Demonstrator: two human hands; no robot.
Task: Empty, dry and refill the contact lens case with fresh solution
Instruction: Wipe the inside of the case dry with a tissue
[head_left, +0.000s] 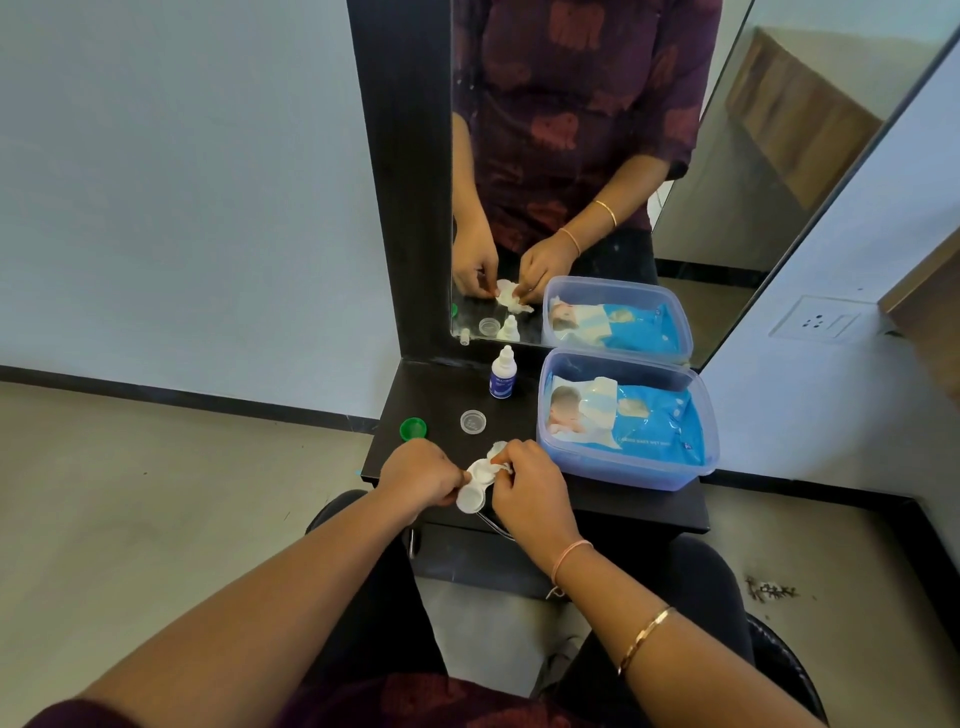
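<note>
The contact lens case (475, 491) is held just above the near edge of the dark bench (639, 501), between both hands, with its two white wells facing up and both lids off. Working down from the biggest things: the blue plastic tub (701, 441) of wet wipes sits at the right of the bench, well clear of the work; the solution bottle (503, 374) stands upright at the back near the mirror, uncapped as far as one can tell; the clear lid (472, 421) and the green lid (413, 428) lie apart on the bench just beyond the hands. The left hand (418, 475) is pinching the case at its left side, fingers curled around the bridge area. The right hand (527, 486) is pinching a small wad of white tissue (500, 460), pressing it at the far well, so drying looks to be the step in hand. The case is probably light, stiff moulded plastic, and slippery while wet, so the narrow bridge between the wells seems the surest hold, leaving both cups open. The tissue is soft and may shed lint or tear when damp; a light dab would likely suit better than hard rubbing.
</note>
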